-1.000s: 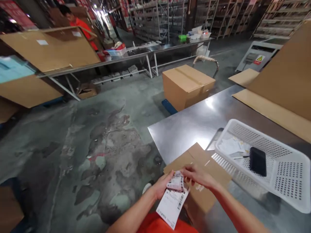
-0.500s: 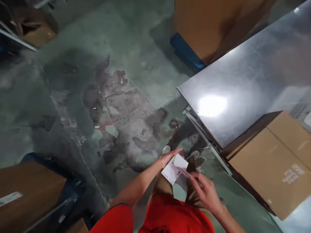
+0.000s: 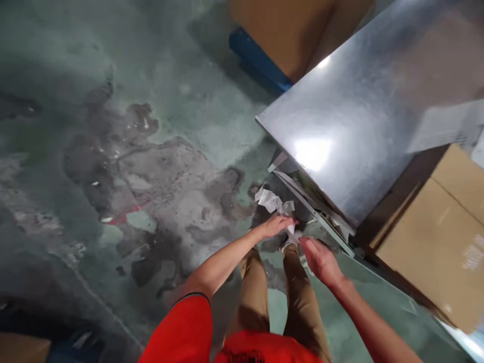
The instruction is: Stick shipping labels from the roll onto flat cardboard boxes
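Crumpled white papers (image 3: 269, 200) lie or hang just beyond my left hand (image 3: 279, 225), over the dark floor beside the metal table; their height is unclear. My left hand has its fingers stretched to the right, with a small white paper piece (image 3: 292, 229) showing at its fingertips. Lower right, my right hand (image 3: 319, 256) is closed, its fingertips pinching the near end of this white piece. The hands are close together but apart, above my shoes.
A shiny metal table (image 3: 363, 116) fills the right side, its corner pointing left. An open cardboard box (image 3: 434, 237) rests on it. Behind stands a large brown carton (image 3: 280, 30) on a blue pallet (image 3: 257, 58). The floor (image 3: 181, 176) is stained and worn.
The white sheet and pinkish piece previously between my hands are no longer seen there; crumpled white papers now show beyond my left hand. The view has shifted, and the scene sits further left.
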Motion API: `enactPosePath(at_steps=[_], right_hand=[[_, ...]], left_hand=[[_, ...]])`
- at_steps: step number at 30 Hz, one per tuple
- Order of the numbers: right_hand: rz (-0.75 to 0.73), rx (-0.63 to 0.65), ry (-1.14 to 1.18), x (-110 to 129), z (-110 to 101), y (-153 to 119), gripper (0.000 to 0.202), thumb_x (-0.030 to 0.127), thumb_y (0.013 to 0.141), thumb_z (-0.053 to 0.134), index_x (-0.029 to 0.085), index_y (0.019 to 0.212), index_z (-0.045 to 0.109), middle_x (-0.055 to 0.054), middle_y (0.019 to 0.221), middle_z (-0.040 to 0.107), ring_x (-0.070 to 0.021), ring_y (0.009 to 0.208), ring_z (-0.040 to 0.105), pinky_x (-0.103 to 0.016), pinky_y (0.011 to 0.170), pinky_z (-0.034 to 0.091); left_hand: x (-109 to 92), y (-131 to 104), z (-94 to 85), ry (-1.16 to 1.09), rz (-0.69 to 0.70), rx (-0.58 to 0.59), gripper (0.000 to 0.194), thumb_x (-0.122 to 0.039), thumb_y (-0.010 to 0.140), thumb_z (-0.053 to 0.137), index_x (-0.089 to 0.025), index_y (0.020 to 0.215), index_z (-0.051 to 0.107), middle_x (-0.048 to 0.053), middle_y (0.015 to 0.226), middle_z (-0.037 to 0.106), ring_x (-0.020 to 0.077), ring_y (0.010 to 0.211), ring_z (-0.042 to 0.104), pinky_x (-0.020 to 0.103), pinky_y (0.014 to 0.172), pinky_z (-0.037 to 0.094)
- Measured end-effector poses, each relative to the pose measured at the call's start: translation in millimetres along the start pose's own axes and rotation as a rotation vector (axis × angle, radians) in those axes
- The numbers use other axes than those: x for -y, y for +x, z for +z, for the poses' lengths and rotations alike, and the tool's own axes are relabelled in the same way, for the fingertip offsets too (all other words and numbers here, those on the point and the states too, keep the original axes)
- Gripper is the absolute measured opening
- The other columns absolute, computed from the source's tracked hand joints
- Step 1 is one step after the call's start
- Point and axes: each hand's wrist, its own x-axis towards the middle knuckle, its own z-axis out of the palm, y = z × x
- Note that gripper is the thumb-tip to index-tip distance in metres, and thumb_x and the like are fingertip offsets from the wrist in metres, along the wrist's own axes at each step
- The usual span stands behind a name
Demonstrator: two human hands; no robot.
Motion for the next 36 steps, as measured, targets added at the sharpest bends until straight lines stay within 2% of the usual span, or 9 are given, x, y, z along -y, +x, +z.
enactPosePath(at_steps=[8, 11, 13, 16, 19, 24, 26, 30, 36], right_hand=[[-0.342, -0.093, -0.119, 131, -194, -70, 0.017, 0.025, 0.09, 0.053, 0.027, 0.104, 0.061, -0.006, 0.094, 0.071, -0.0166, 0.078, 0.066, -0.026, 0.064, 0.05], [-0.203, -0.225, -0.146, 146, -243, -107, 0.016, 0.036, 0.09, 0.053, 0.032, 0.103, 0.062, -0.004, 0.088, 0.072, -0.0157, 0.066, 0.066, -0.026, 0.05, 0.047], [0.019, -0.368, -0.203, 142, -262, -123, 0.021, 0.046, 0.089, 0.053, 0.032, 0.099, 0.064, -0.003, 0.081, 0.071, -0.0152, 0.053, 0.06, -0.027, 0.042, 0.041], [0.29, -0.559, -0.249, 122, -277, -131, 0.034, 0.058, 0.086, 0.051, 0.027, 0.091, 0.065, -0.005, 0.08, 0.069, -0.0177, 0.057, 0.06, -0.03, 0.048, 0.044], [0.288, -0.666, -0.422, 106, -278, -134, 0.046, 0.06, 0.087, 0.046, 0.021, 0.104, 0.063, -0.013, 0.093, 0.068, -0.027, 0.081, 0.065, -0.038, 0.064, 0.049], [-0.211, -0.247, -0.265, 92, -264, -164, 0.029, 0.042, 0.096, 0.042, 0.022, 0.104, 0.062, -0.009, 0.094, 0.071, -0.0198, 0.079, 0.068, -0.029, 0.063, 0.052], [-0.211, -0.128, -0.151, 80, -265, -175, 0.027, 0.037, 0.097, 0.042, 0.022, 0.105, 0.062, -0.006, 0.088, 0.072, -0.0166, 0.071, 0.069, -0.025, 0.057, 0.051], [-0.106, -0.09, -0.097, 42, -279, -178, 0.028, 0.039, 0.097, 0.042, 0.022, 0.101, 0.064, -0.003, 0.08, 0.073, -0.0158, 0.061, 0.067, -0.024, 0.054, 0.05], [-0.189, -0.34, -0.212, 10, -291, -158, 0.036, 0.04, 0.097, 0.039, 0.017, 0.111, 0.064, -0.012, 0.105, 0.071, -0.0231, 0.091, 0.068, -0.032, 0.076, 0.053]], left_hand=[[-139, -140, 90.1, 0.276, 0.366, 0.184, 0.019, -0.039, 0.08, 0.068, -0.024, 0.089, 0.075, 0.009, 0.116, 0.068, 0.0322, 0.127, 0.047, 0.046, 0.113, 0.017], [-180, -163, 129.4, 0.297, 0.436, 0.268, 0.028, -0.039, 0.082, 0.065, -0.024, 0.105, 0.072, 0.009, 0.113, 0.068, 0.0292, 0.111, 0.059, 0.041, 0.102, 0.035], [-195, -165, 157.6, 0.33, 0.408, 0.277, 0.027, -0.04, 0.085, 0.06, -0.021, 0.097, 0.074, 0.009, 0.1, 0.07, 0.0251, 0.097, 0.062, 0.032, 0.087, 0.043], [-204, -160, 198.3, 0.452, 0.33, 0.214, 0.029, -0.04, 0.085, 0.059, -0.016, 0.074, 0.072, 0.002, 0.065, 0.059, 0.0158, 0.067, 0.055, 0.024, 0.063, 0.038], [-207, -155, 233.8, 0.446, 0.261, 0.103, 0.033, -0.039, 0.085, 0.059, -0.013, 0.065, 0.066, -0.005, 0.052, 0.039, 0.0097, 0.056, 0.041, 0.023, 0.053, 0.029], [-208, -145, 278.5, 0.355, 0.106, 0.044, 0.017, -0.022, 0.084, 0.057, -0.012, 0.072, 0.065, -0.004, 0.061, 0.048, 0.0108, 0.066, 0.049, 0.021, 0.061, 0.037], [-204, -139, 292.4, 0.259, 0.084, 0.134, 0.012, -0.016, 0.079, 0.062, -0.012, 0.088, 0.068, -0.001, 0.076, 0.062, 0.0143, 0.078, 0.057, 0.023, 0.07, 0.044], [-190, -123, 314.6, 0.006, 0.064, 0.292, 0.039, -0.019, 0.076, 0.068, -0.013, 0.114, 0.065, 0.008, 0.107, 0.068, 0.0207, 0.097, 0.063, 0.031, 0.085, 0.048], [-188, -98, 329.1, -0.055, 0.051, -0.12, 0.033, -0.034, 0.073, 0.067, -0.01, 0.095, 0.07, 0.006, 0.089, 0.069, 0.0201, 0.082, 0.061, 0.032, 0.078, 0.047]])
